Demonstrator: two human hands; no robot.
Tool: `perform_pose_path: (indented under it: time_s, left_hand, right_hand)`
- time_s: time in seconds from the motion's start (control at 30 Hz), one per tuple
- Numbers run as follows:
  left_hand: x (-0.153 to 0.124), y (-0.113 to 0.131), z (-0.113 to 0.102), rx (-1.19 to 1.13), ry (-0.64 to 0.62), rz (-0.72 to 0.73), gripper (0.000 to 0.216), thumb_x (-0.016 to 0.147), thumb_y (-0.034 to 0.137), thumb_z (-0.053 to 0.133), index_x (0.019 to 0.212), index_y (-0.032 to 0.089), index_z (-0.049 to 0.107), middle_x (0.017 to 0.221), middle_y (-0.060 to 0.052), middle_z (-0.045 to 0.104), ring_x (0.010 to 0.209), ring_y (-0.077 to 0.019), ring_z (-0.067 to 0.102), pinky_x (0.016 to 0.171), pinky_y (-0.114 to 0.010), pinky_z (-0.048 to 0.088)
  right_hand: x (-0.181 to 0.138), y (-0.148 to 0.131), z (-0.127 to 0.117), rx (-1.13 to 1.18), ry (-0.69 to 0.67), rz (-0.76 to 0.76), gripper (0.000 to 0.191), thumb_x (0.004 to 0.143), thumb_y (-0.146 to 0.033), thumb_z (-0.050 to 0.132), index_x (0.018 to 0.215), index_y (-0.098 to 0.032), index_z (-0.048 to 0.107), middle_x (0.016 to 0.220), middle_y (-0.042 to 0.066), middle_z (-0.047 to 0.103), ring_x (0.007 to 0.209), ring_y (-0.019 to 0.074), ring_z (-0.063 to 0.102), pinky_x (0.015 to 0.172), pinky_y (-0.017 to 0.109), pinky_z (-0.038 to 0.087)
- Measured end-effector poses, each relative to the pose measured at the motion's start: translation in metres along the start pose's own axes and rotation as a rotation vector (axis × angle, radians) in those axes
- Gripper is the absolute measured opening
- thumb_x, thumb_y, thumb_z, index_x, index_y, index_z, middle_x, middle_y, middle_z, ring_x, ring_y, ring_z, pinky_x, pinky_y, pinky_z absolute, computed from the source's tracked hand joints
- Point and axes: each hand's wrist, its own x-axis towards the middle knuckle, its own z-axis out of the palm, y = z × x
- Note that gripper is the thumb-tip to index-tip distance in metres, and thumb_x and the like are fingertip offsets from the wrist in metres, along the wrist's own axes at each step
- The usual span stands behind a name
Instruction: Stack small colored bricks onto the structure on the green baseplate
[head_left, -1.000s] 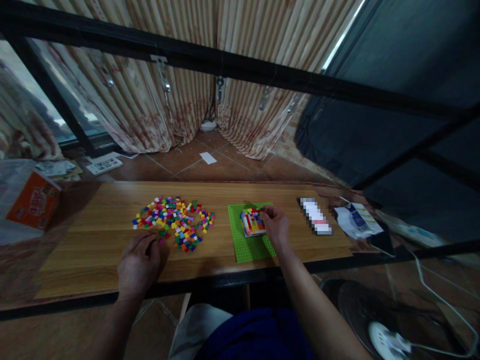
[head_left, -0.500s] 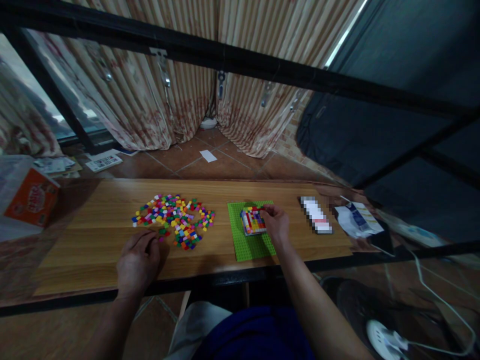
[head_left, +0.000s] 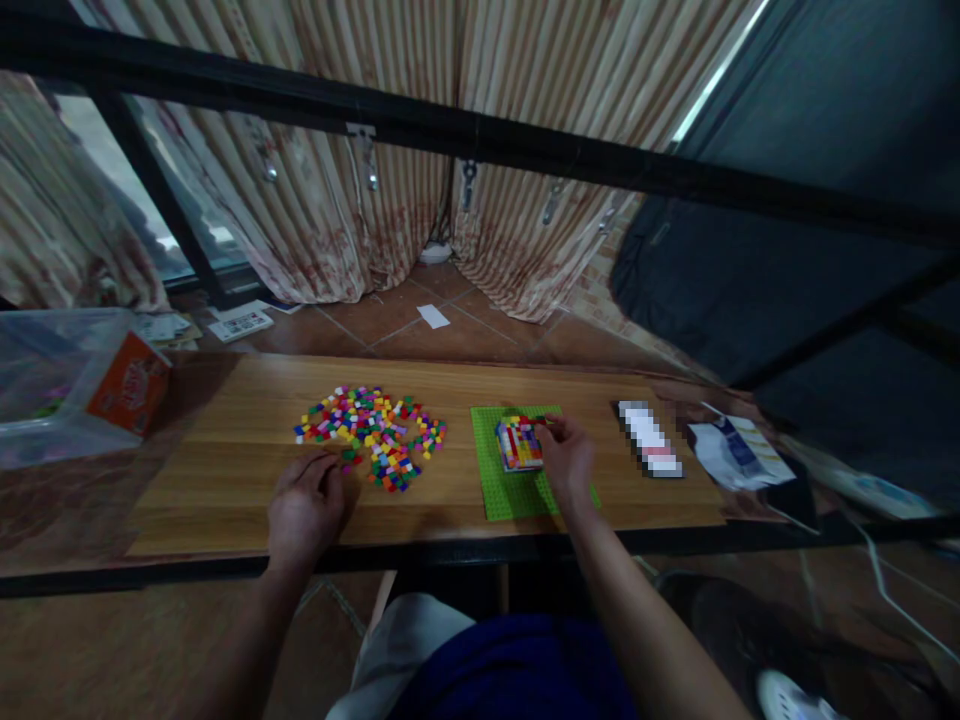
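Note:
On a green studded baseplate [head_left: 501, 498] sits a low, box-like build of multicoloured toy bricks [head_left: 519, 448]. At its upper right corner is my right hand [head_left: 568, 458], with thumb and fingers pinched together; whatever they hold is too small to make out. My left hand [head_left: 306, 505] rests on the table, its fingers curled in beside the near left edge of a loose pile of small coloured bricks [head_left: 375, 428]. A few green and red bricks [head_left: 351, 456] lie right by those fingertips. Anything inside the left fingers is hidden.
The wooden table [head_left: 225, 450] has a dark front edge. A phone [head_left: 649, 440], blurred out, lies right of the baseplate, with papers [head_left: 739, 452] beyond it. A clear plastic bin [head_left: 67, 370] with an orange label stands at left. A dark metal bar [head_left: 420, 125] crosses before the curtains.
My view has turned slightly left, so the table and everything on it appear further right. Both hands keep nearly the same places beside the pile and the build.

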Motion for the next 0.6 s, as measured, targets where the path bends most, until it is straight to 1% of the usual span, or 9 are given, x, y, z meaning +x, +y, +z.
perform_pose_path:
  time_s: [0.07, 0.1, 0.17, 0.23, 0.3, 0.43, 0.6]
  left_hand:
    - [0.0, 0.001, 0.0, -0.009, 0.001, -0.007, 0.029, 0.088, 0.036, 0.047, 0.093, 0.017, 0.069, 0.104, -0.011, 0.071, 0.103, -0.0244, 0.065, 0.095, -0.037, 0.052]
    - [0.0, 0.001, -0.001, -0.013, 0.001, -0.009, 0.03, 0.088, 0.036, 0.047, 0.093, 0.017, 0.069, 0.103, -0.011, 0.071, 0.102, -0.0243, 0.065, 0.094, -0.037, 0.052]
    - [0.001, 0.003, -0.001, -0.018, -0.004, -0.01, 0.03, 0.088, 0.036, 0.047, 0.092, 0.017, 0.07, 0.102, -0.011, 0.071, 0.101, -0.0245, 0.065, 0.094, -0.038, 0.052]
    - [0.001, 0.004, -0.002, -0.019, -0.008, -0.009, 0.03, 0.088, 0.036, 0.048, 0.092, 0.017, 0.07, 0.102, -0.011, 0.071, 0.101, -0.0245, 0.065, 0.094, -0.038, 0.052]
    - [0.001, 0.005, -0.002, -0.02, -0.007, -0.009, 0.029, 0.088, 0.036, 0.048, 0.093, 0.018, 0.07, 0.102, -0.011, 0.071, 0.101, -0.024, 0.065, 0.094, -0.037, 0.052]
    - [0.001, 0.005, -0.002, -0.032, -0.002, -0.007, 0.03, 0.089, 0.036, 0.047, 0.092, 0.018, 0.07, 0.102, -0.011, 0.071, 0.102, -0.0238, 0.065, 0.094, -0.037, 0.052]
    - [0.001, 0.005, -0.003, -0.039, -0.012, -0.022, 0.029, 0.089, 0.038, 0.048, 0.091, 0.019, 0.069, 0.103, -0.01, 0.071, 0.102, -0.0238, 0.065, 0.094, -0.037, 0.052]
  right_hand:
    - [-0.014, -0.005, 0.005, -0.034, -0.001, -0.11, 0.031, 0.08, -0.041, 0.059, 0.096, -0.017, 0.067, 0.085, 0.007, 0.072, 0.073, 0.0185, 0.065, 0.069, 0.033, 0.051]
    - [-0.022, -0.008, 0.009, -0.045, -0.032, -0.166, 0.028, 0.082, -0.04, 0.058, 0.096, -0.018, 0.068, 0.088, 0.007, 0.072, 0.077, 0.0187, 0.065, 0.072, 0.034, 0.051]
    - [-0.038, -0.014, 0.02, -0.087, -0.144, -0.281, 0.022, 0.086, -0.035, 0.056, 0.095, -0.02, 0.069, 0.092, 0.007, 0.072, 0.083, 0.0195, 0.065, 0.078, 0.035, 0.05]
    - [-0.053, -0.022, 0.032, -0.188, -0.272, -0.392, 0.018, 0.088, -0.03, 0.055, 0.093, -0.022, 0.07, 0.092, 0.006, 0.072, 0.088, 0.021, 0.064, 0.085, 0.038, 0.048]
    - [-0.063, -0.029, 0.044, -0.304, -0.357, -0.465, 0.018, 0.09, -0.026, 0.054, 0.093, -0.023, 0.071, 0.092, 0.005, 0.072, 0.092, 0.0227, 0.063, 0.089, 0.04, 0.045]
    - [-0.071, -0.04, 0.064, -0.47, -0.423, -0.527, 0.017, 0.09, -0.024, 0.056, 0.096, -0.024, 0.071, 0.098, 0.006, 0.071, 0.096, 0.0256, 0.059, 0.09, 0.04, 0.041]
    - [-0.071, -0.039, 0.081, -0.542, -0.42, -0.511, 0.015, 0.091, -0.022, 0.056, 0.092, -0.023, 0.071, 0.097, 0.008, 0.07, 0.095, 0.0258, 0.058, 0.087, 0.039, 0.038]
